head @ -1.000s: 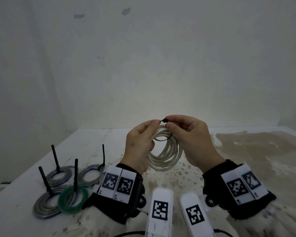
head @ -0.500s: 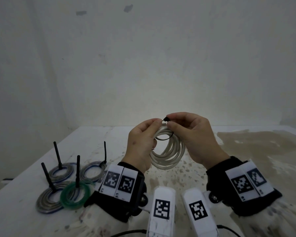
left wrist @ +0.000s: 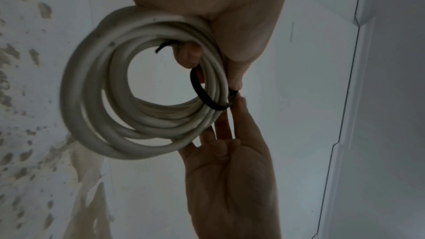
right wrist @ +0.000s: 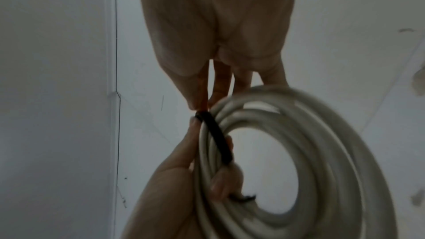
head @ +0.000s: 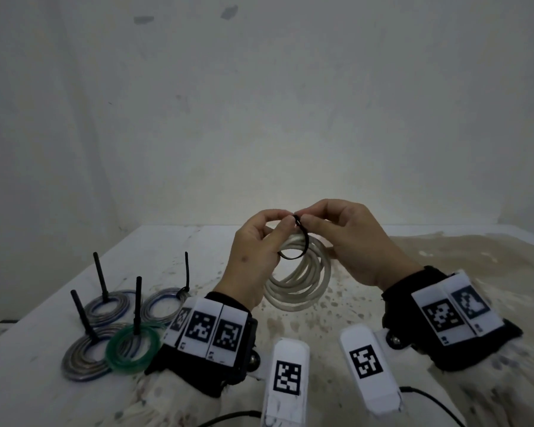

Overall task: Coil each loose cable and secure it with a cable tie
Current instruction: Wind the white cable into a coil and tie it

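A white coiled cable [head: 302, 282] hangs in the air above the table, held up between both hands. A black cable tie [head: 301, 241] loops loosely round the top of the coil. My left hand [head: 256, 254] grips the coil, a finger through its middle, and pinches the tie near its head. My right hand [head: 349, 241] pinches the tie's head from the other side. In the left wrist view the tie [left wrist: 202, 94] crosses the coil [left wrist: 110, 115], its loose tip sticking into the coil's middle. The right wrist view shows the tie [right wrist: 218, 137] over the coil [right wrist: 322, 152].
Several coiled cables lie at the table's left, each with a black tie tail standing up: a green one [head: 133, 349], a grey one [head: 84, 362] and two grey-blue ones [head: 108, 306] [head: 164, 306]. The stained white table [head: 444, 272] meets a bare wall behind.
Both hands and the coil stay at about the same place. The tie loop now hangs lower and wider across the coil, and the right fingertips have shifted on its head.
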